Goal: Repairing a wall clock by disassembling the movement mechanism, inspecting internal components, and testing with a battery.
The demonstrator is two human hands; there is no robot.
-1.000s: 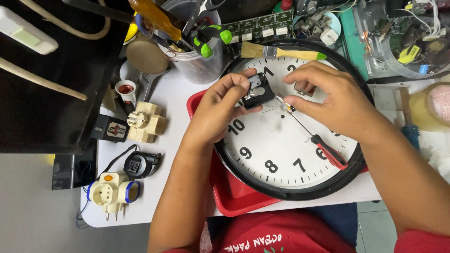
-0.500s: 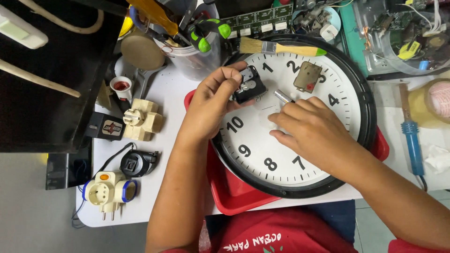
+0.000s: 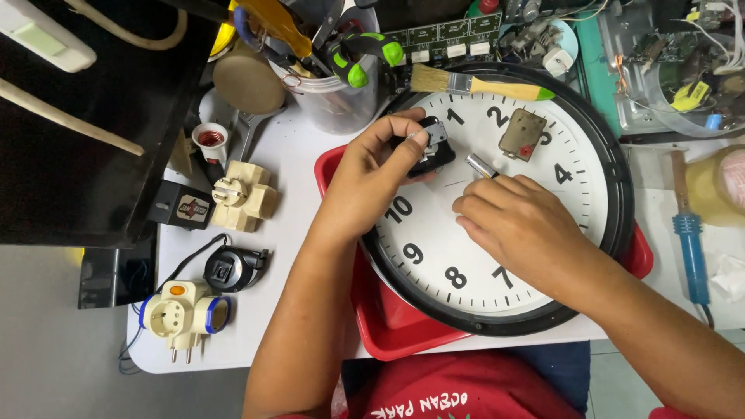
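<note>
Over the clock face, the left hand pinches a small black clock movement; light, fiddly plastic, best gripped by its edges. Right hand, just beside, closes around a thin metal tool. Beyond them: brush, red tray, crowded white desk with plug adapters.

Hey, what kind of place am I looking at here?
Probably a small electronics repair bench: green circuit boards, a blue-handled soldering iron, and a round black-rimmed wall clock being worked on.
</note>
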